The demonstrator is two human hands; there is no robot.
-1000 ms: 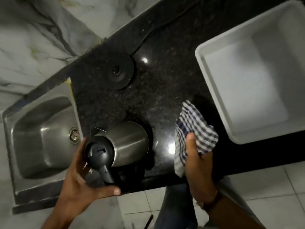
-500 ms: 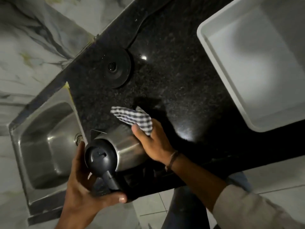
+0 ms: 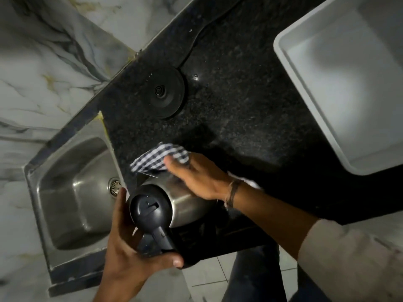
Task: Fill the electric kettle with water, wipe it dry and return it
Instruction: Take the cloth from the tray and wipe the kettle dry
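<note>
Head view, as I see it remotely: black granite counter [image 3: 239, 110] with a white tub [image 3: 283, 53] at far right and a steel sink [image 3: 72, 192] at left. The electric kettle [image 3: 187, 201] stands at the counter's near edge, beside the sink. My left hand [image 3: 128, 253] curls around its black handle; my right hand [image 3: 196, 175] presses a checked cloth [image 3: 159, 158] on its steel side. The round kettle base [image 3: 163, 92] sits farther back, apart.

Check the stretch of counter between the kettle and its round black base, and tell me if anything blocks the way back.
Only the checkered cloth, held by the right hand against the kettle, lies toward the base. The counter between them is otherwise bare. The left hand grips the handle.
</note>
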